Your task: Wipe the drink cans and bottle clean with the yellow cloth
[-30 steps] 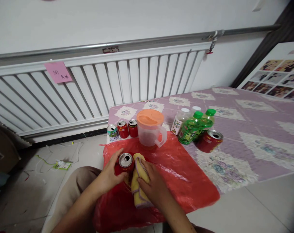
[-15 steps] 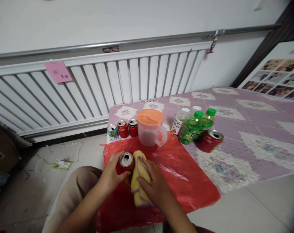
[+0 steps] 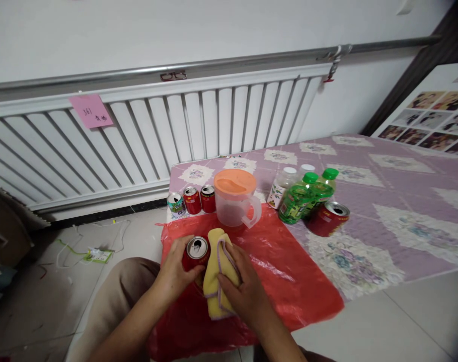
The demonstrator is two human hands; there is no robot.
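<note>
My left hand is wrapped round a red drink can, which stands upright with its opened top facing up. Folded in my right hand is a yellow cloth with a purple edge, lying against the can's right side. Both are over a red plastic sheet spread at the table's near edge. Just beyond the can stands a clear pitcher with an orange lid. My palms and the can's lower part are partly hidden.
Left of the pitcher stand three small cans in a row. To its right are several bottles, two green-capped, and a larger red can tilted towards the right. A white radiator lines the wall behind the flowered tablecloth.
My right hand and the yellow cloth have shifted slightly up and to the right along the can's side. My left hand keeps its hold on the can in nearly the same place.
</note>
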